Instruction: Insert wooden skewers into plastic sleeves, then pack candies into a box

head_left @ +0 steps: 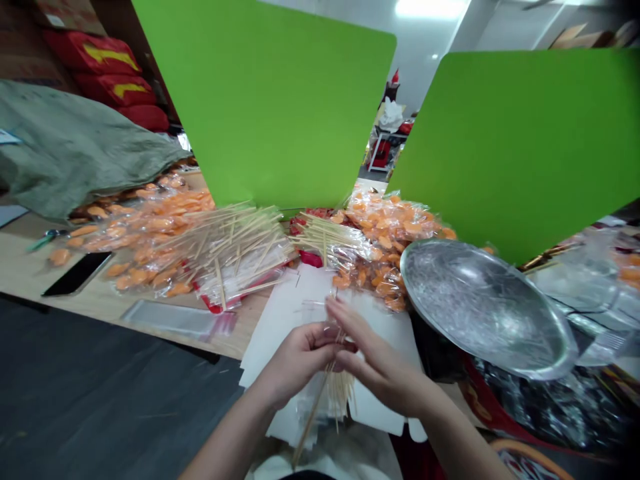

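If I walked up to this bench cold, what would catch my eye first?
Probably the two bright green boards standing at the back, then the heaps of orange pieces in clear bags spread across the table with loose wooden sticks lying on them. Close to the camera, the left hand and right hand meet around a small bundle of sticks in clear wrap, beside a big shiny metal bowl on the right.

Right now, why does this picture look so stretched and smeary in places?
In the head view, the wide lens bends the green boards and table edge outward. Both hands and the stick bundle are motion-blurred. The metal bowl catches ceiling glare. The corners darken and soften.
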{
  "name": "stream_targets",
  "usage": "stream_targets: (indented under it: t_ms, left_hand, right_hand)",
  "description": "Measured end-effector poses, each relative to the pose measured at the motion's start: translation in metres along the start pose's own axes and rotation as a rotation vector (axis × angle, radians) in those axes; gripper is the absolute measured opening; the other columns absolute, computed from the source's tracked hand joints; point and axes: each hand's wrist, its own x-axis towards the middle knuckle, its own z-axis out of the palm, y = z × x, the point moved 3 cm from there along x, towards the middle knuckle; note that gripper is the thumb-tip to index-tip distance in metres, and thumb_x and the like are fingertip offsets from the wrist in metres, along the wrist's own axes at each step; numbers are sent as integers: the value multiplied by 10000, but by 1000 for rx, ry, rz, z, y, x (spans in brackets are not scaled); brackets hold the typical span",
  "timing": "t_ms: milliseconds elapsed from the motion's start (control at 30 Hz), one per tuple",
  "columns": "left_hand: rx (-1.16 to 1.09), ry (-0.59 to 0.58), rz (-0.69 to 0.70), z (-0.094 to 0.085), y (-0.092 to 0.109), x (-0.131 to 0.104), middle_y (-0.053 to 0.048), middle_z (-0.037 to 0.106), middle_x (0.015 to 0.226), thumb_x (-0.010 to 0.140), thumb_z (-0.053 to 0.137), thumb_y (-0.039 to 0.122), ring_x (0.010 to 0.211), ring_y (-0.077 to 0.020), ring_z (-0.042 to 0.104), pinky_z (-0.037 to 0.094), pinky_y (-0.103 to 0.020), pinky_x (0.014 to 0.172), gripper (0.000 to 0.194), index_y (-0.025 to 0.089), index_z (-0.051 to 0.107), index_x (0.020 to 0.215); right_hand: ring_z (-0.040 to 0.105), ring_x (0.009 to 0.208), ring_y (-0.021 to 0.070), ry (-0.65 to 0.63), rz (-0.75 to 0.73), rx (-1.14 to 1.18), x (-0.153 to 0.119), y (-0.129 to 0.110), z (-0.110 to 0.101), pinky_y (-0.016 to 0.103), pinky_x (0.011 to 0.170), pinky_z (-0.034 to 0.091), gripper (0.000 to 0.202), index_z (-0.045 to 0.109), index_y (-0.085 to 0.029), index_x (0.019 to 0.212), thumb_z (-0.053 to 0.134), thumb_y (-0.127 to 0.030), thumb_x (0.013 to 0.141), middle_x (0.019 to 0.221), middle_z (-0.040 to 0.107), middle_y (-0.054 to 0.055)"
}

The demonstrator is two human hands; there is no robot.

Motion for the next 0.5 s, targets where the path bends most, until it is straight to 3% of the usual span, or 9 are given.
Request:
stream_targets:
  t_ms: [33,100,167,233,400,500]
  left_hand:
    - [-6,9,-6,0,0,-1,-69,714,845,740,674,260,788,-179,666,468,-287,731,289,152,627,1004]
    - [-29,32,-43,0,-2,-2,-65,708,860,735,682,257,768,-179,674,480,-298,731,378,176,580,1089]
    - [-40,60,-48,3,-4,-3,-56,683,910,722,696,260,778,-187,677,497,-313,736,367,190,574,1060]
    - [-34,102,-27,4,-6,-3,-44,650,957,723,696,290,834,-197,668,513,-322,745,310,197,584,997]
    - [-1,268,32,1,-8,0,-28,656,839,772,631,384,804,-155,650,513,-260,726,232,164,618,843]
    - [16,334,76,-2,-7,1,-49,691,886,765,638,364,775,-153,650,514,-254,712,241,155,661,882]
  right_hand:
    - [321,1318,233,114,51,87,-4,6,-1,446,1058,315,528,374,-303,1352,514,-424,858,1418,393,58]
    - [509,1130,219,314,194,251,-9,18,-3,373,897,455,439,490,-261,1238,506,-463,848,1216,561,72]
    - [591,843,185,298,326,315,-6,25,0,301,705,486,317,608,-194,960,556,-468,809,881,636,44]
    - [552,650,140,241,357,286,-2,25,5,259,596,449,271,568,-172,739,609,-439,771,667,576,-4]
    - [530,578,128,280,235,41,-1,19,12,248,526,433,229,507,-184,675,568,-364,802,620,551,-10]
    - [560,721,177,525,-87,-428,-10,3,6,316,641,480,72,595,-188,845,579,-249,809,786,602,51]
